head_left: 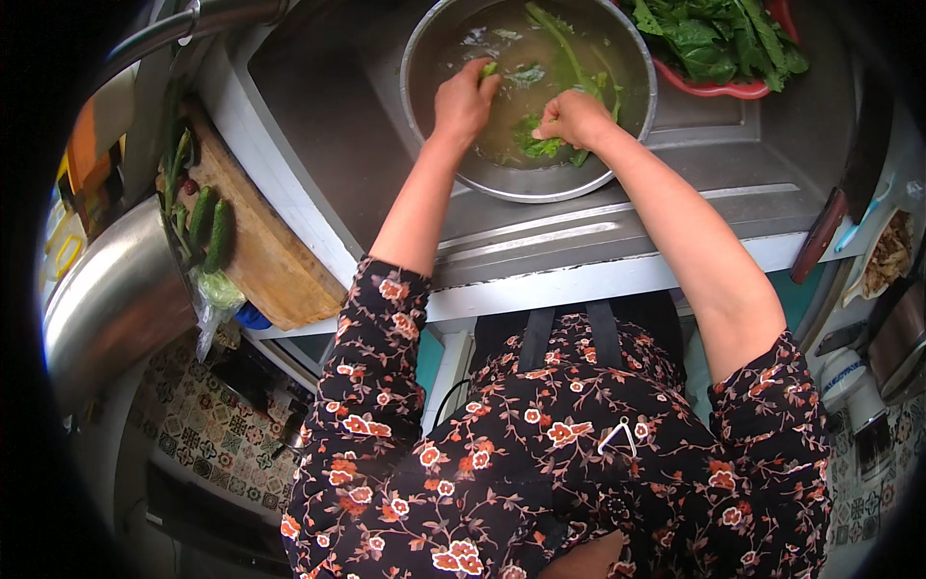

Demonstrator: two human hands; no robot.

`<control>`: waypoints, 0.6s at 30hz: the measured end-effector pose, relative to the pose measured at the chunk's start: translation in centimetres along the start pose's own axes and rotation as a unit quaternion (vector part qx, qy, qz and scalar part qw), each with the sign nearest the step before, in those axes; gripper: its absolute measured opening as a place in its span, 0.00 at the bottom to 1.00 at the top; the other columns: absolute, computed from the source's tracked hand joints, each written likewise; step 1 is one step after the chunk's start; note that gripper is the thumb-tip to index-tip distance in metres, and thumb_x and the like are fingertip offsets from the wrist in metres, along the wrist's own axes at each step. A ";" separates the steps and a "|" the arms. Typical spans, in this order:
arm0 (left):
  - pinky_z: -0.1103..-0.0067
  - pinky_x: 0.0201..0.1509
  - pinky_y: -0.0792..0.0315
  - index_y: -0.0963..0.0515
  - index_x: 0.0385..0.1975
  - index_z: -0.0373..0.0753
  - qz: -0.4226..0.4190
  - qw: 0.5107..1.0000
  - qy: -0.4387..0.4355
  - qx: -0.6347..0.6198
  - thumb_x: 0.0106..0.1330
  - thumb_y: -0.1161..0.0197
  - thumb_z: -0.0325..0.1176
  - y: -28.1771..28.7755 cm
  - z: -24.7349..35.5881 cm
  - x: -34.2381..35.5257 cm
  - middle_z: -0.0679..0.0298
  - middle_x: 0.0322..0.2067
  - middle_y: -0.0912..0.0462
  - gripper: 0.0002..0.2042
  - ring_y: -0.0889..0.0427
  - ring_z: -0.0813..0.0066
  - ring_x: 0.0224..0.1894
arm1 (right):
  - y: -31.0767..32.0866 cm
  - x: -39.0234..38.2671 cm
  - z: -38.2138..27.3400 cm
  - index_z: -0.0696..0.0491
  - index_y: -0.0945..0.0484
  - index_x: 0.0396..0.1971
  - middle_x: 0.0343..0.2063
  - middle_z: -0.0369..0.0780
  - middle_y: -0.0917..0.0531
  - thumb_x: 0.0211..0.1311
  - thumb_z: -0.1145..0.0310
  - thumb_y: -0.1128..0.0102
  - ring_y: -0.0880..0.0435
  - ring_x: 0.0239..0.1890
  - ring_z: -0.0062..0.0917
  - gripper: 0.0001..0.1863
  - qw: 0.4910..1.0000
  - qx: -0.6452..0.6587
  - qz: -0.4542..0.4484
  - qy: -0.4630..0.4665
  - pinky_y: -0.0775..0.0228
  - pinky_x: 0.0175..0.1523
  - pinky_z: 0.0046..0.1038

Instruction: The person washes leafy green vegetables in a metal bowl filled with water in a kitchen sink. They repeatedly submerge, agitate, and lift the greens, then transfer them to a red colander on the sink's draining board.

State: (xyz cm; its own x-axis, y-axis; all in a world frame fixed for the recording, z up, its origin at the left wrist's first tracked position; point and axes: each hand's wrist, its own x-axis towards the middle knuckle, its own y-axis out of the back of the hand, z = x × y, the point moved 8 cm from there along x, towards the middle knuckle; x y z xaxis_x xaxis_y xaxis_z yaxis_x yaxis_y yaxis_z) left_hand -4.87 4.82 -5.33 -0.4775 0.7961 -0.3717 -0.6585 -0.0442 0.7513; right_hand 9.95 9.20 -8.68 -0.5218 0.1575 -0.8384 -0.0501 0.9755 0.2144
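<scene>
A round metal basin (545, 196) of cloudy water stands in the sink, with loose greens floating in it. Inside its left part, my left hand (465, 101) has its fingers curled at the water around a small piece of green leaf (489, 69). My right hand (577, 123) reaches in from the right, its fingers pinched on a leafy green (532, 138) that lies partly in the water. A long green stem (564, 43) floats beyond my right hand.
A red colander (743, 90) heaped with dark leafy greens (709, 39) sits behind right. At left are a wooden cutting board (275, 256) and cucumbers (220, 234). A knife with a brown handle (820, 234) rests at the sink's right edge. A metal faucet (154, 39) arches upper left.
</scene>
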 end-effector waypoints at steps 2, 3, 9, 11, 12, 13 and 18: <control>0.66 0.39 0.31 0.26 0.37 0.39 -0.044 0.998 -0.006 0.054 0.53 0.43 0.36 -1.8 0.1 0.5 0.52 0.29 0.22 0.13 0.24 0.53 0.34 | 0.6 0.0 0.0 0.49 0.22 0.31 0.25 0.37 0.20 0.45 0.60 0.36 0.21 0.26 0.27 0.13 0.998 -0.044 0.050 0.012 0.31 0.36 0.29; 0.65 0.39 0.31 0.26 0.38 0.39 -0.050 0.996 -0.015 0.070 0.53 0.43 0.36 -2.1 0.1 0.7 0.51 0.29 0.22 0.13 0.24 0.53 0.34 | 0.8 0.0 0.0 0.48 0.22 0.31 0.25 0.37 0.20 0.44 0.59 0.36 0.21 0.26 0.27 0.13 0.995 -0.066 0.074 0.019 0.31 0.38 0.30; 0.72 0.36 0.30 0.30 0.41 0.34 -0.096 0.988 0.068 -0.099 0.53 0.43 0.30 -2.7 -2.0 0.1 0.54 0.28 0.23 0.15 0.23 0.62 0.29 | 0.3 1.8 1.6 0.55 0.24 0.33 0.21 0.38 0.24 0.44 0.69 0.37 0.25 0.19 0.20 0.14 0.979 0.182 0.028 0.082 0.32 0.24 0.23; 0.77 0.35 0.30 0.31 0.43 0.33 -0.169 0.886 0.185 -0.389 0.54 0.44 0.28 -4.4 -2.3 -1.7 0.57 0.28 0.23 0.16 0.24 0.68 0.28 | 1.7 0.5 0.3 0.56 0.25 0.32 0.22 0.36 0.23 0.44 0.72 0.38 0.25 0.18 0.18 0.12 0.985 0.112 0.090 0.099 0.32 0.24 0.20; 0.79 0.34 0.31 0.32 0.44 0.33 -0.169 0.877 0.182 -0.411 0.54 0.44 0.27 -4.2 -2.1 -2.4 0.59 0.29 0.23 0.16 0.25 0.71 0.29 | 2.3 0.1 -0.5 0.56 0.25 0.31 0.22 0.36 0.23 0.44 0.72 0.38 0.26 0.18 0.17 0.11 0.981 0.081 0.129 0.122 0.32 0.24 0.19; 0.81 0.34 0.32 0.32 0.44 0.33 -0.167 0.867 0.179 -0.434 0.53 0.45 0.25 -3.2 -1.0 -3.3 0.60 0.29 0.24 0.17 0.26 0.75 0.29 | 3.0 -0.6 -1.5 0.56 0.25 0.30 0.22 0.35 0.23 0.45 0.72 0.39 0.26 0.18 0.17 0.10 0.974 0.049 0.168 0.146 0.33 0.24 0.18; 0.84 0.36 0.34 0.30 0.40 0.30 -0.200 0.941 0.048 -0.270 0.53 0.47 0.24 -1.9 2.3 -4.2 0.65 0.28 0.26 0.13 0.28 0.76 0.30 | 1.7 -0.6 -3.6 0.58 0.29 0.32 0.23 0.38 0.22 0.53 0.68 0.45 0.23 0.20 0.19 0.10 0.933 0.310 0.009 0.183 0.32 0.25 0.19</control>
State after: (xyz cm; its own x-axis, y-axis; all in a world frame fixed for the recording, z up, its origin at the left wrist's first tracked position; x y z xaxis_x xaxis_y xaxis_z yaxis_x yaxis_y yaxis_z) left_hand -0.24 2.95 -3.93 -0.1618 0.7574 -0.6326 -0.9837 -0.0729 0.1643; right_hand 7.07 10.24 -6.03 -0.7788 0.2233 -0.5862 0.4057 0.8920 -0.1992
